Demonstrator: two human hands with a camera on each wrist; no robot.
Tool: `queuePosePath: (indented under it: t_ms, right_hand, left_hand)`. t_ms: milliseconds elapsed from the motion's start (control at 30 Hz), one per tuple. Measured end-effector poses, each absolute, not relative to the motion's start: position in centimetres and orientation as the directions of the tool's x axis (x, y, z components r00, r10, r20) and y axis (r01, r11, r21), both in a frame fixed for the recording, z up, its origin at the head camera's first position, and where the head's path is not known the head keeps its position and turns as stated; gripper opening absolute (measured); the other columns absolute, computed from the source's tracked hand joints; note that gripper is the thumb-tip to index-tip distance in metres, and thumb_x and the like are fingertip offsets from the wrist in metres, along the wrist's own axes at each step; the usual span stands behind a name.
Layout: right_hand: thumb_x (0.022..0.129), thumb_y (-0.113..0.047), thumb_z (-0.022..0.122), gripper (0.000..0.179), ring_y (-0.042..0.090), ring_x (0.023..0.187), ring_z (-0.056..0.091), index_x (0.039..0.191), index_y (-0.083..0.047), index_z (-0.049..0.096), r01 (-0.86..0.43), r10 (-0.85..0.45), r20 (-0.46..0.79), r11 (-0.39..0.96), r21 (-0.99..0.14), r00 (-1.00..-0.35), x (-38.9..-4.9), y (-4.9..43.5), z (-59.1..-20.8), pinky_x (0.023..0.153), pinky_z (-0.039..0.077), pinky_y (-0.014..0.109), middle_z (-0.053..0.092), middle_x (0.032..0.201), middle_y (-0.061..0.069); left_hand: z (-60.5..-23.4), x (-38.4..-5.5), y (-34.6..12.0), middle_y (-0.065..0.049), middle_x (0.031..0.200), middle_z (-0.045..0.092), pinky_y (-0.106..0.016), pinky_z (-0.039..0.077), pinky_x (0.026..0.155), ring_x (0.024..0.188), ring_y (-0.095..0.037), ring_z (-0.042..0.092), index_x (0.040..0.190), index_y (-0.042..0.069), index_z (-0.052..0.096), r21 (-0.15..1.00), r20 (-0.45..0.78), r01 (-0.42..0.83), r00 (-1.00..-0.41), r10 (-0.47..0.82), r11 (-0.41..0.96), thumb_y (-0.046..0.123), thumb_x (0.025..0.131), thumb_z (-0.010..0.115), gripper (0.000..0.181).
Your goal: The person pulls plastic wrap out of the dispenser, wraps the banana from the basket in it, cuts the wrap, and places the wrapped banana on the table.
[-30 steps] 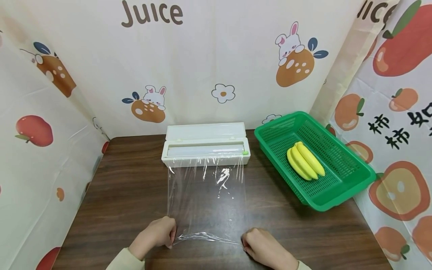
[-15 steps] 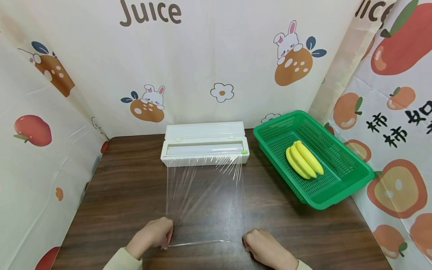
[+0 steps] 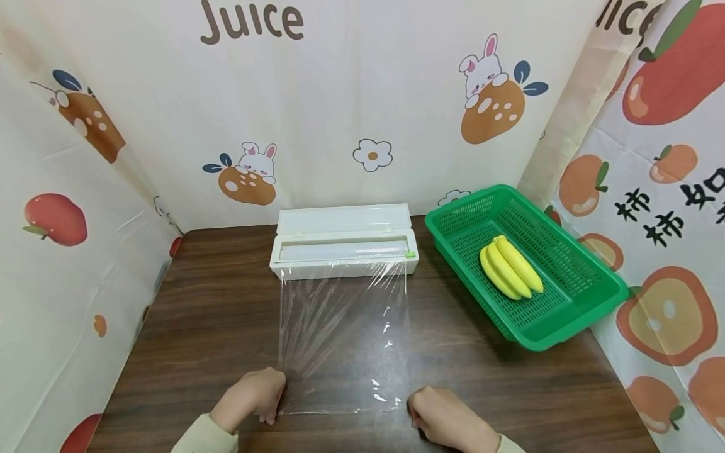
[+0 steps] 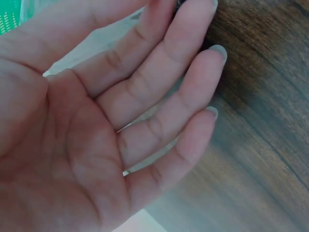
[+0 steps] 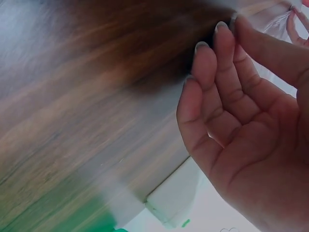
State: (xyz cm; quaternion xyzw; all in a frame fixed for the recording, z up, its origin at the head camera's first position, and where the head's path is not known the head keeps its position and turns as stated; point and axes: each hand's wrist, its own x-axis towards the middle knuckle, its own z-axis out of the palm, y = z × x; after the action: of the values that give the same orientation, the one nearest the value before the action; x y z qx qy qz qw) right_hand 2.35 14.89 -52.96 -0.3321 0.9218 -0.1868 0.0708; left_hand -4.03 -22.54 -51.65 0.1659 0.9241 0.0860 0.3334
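Bananas (image 3: 511, 268) in basket (image 3: 576, 319) near clear film (image 3: 345, 352)

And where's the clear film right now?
In the head view, the clear film stretches centrally, from the white box toward the left hand and right hand.

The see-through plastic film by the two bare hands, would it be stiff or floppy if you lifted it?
The clear plastic film is probably floppy, since fine creases fan across it. It's likely very light too, looking thin enough that the brown wooden table shows through.
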Motion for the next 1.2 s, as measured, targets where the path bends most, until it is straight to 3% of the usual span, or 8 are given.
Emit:
queuePosePath:
  t_ms: [167, 267, 400, 533, 733, 867, 1200]
  right_hand:
    - [0.077, -0.009, 0.085, 0.034, -0.002, 0.054, 0.039, 0.066, -0.023, 0.056, -0.576, -0.638, -0.01, 0.701, -0.42, -0.77, 2.2, 14.9, -52.5, 0.049, 0.035, 0.017, 0.048, 0.059, -0.017]
    - [0.08, -0.009, 0.084, 0.034, -0.002, 0.055, 0.041, 0.068, -0.022, 0.055, -0.559, -0.624, -0.014, 0.71, -0.428, -0.781, 1.9, 15.1, -52.2, 0.05, 0.037, 0.018, 0.049, 0.062, -0.015]
    - [0.082, -0.009, 0.084, 0.033, -0.001, 0.057, 0.043, 0.07, -0.021, 0.056, -0.532, -0.601, -0.021, 0.723, -0.441, -0.799, 1.4, 15.5, -51.8, 0.05, 0.039, 0.02, 0.051, 0.065, -0.014]
    - [0.084, -0.009, 0.084, 0.033, -0.002, 0.058, 0.042, 0.072, -0.021, 0.056, -0.517, -0.583, -0.008, 0.726, -0.454, -0.812, 1.1, 15.9, -51.3, 0.05, 0.038, 0.019, 0.05, 0.066, -0.015]
    - [0.087, -0.009, 0.084, 0.027, -0.003, 0.061, 0.043, 0.077, -0.019, 0.06, -0.502, -0.556, 0.021, 0.732, -0.46, -0.831, 0.5, 16.2, -50.5, 0.052, 0.04, 0.02, 0.053, 0.07, -0.014]
    - [0.085, -0.009, 0.085, 0.022, -0.002, 0.064, 0.049, 0.082, -0.017, 0.064, -0.514, -0.537, 0.082, 0.736, -0.441, -0.84, -0.1, 16.6, -49.9, 0.054, 0.046, 0.022, 0.06, 0.073, -0.012]
    - [0.083, -0.006, 0.085, 0.018, 0.008, 0.074, 0.065, 0.096, -0.01, 0.073, -0.542, -0.473, 0.267, 0.759, -0.361, -0.84, -1.6, 17.6, -47.8, 0.065, 0.058, 0.029, 0.069, 0.084, -0.005]
  left_hand:
    - [-50.1, -4.0, -22.0, -0.001, 0.047, 0.063, -0.041, 0.06, 0.068, 0.047, -0.018, 0.066, 0.059, 0.011, 0.06, 0.265, -0.617, 0.193, -0.719, 0.32, 0.945, -0.006, 0.068, 0.094, 0.039]
    - [-53.0, -5.0, -23.9, 0.006, 0.045, 0.059, -0.04, 0.055, 0.059, 0.043, -0.013, 0.061, 0.06, 0.016, 0.059, 0.321, -0.579, 0.206, -0.73, 0.363, 0.925, -0.001, 0.07, 0.09, 0.037]
    - [-55.5, -6.8, -25.8, 0.013, 0.049, 0.052, -0.034, 0.042, 0.048, 0.045, -0.008, 0.051, 0.061, 0.022, 0.055, 0.345, -0.429, 0.238, -0.82, 0.378, 0.908, 0.013, 0.071, 0.085, 0.034]
    - [-51.8, -7.3, -24.2, 0.007, 0.062, 0.053, -0.036, 0.043, 0.049, 0.056, -0.012, 0.049, 0.068, 0.019, 0.055, 0.327, -0.255, 0.229, -0.913, 0.319, 0.917, 0.019, 0.085, 0.084, 0.033]
    - [-48.0, -7.8, -21.7, 0.002, 0.068, 0.054, -0.038, 0.044, 0.052, 0.061, -0.015, 0.051, 0.081, 0.012, 0.06, 0.396, -0.076, 0.156, -0.977, 0.201, 0.905, 0.013, 0.095, 0.074, 0.02]
    - [-48.3, -8.9, -21.4, -0.005, 0.078, 0.065, -0.043, 0.052, 0.058, 0.068, -0.02, 0.061, 0.094, 0.004, 0.068, 0.47, 0.034, 0.118, -0.993, 0.116, 0.875, 0.013, 0.097, 0.073, 0.011]
    - [-48.9, -11.1, -20.6, -0.032, 0.1, 0.07, -0.062, 0.056, 0.077, 0.09, -0.05, 0.069, 0.114, -0.015, 0.066, 0.563, 0.372, 0.209, -0.928, -0.02, 0.799, 0.008, 0.1, 0.072, 0.027]
